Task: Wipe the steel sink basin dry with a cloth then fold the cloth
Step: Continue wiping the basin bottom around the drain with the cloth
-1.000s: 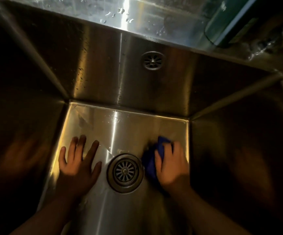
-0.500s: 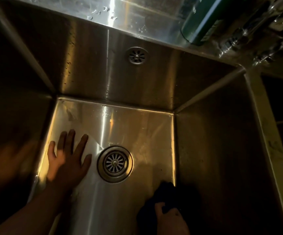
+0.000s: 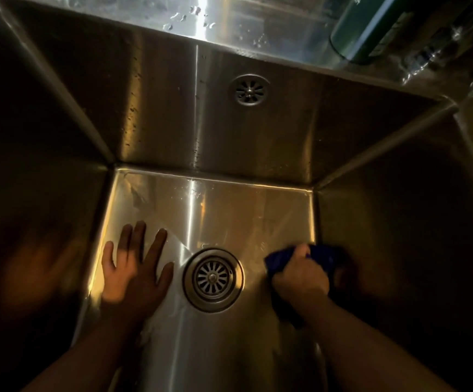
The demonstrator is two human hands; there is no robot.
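Since a moment ago right hand [image 3: 300, 274] moved from 6 o'clock up to 3 o'clock of drain [image 3: 213, 279], fist gripping blue cloth [image 3: 279, 260] on sink [image 3: 258, 205] floor | left hand [image 3: 133, 267] flat, fingers spread, at 9 o'clock | droplets on rim, dim light

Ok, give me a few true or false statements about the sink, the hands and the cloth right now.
1. The right hand grips a blue cloth. True.
2. The left hand holds a sponge. False: it lies flat and empty on the sink floor.
3. The cloth is left of the floor drain. False: it is right of it.
4. Water drops sit on the back ledge. True.
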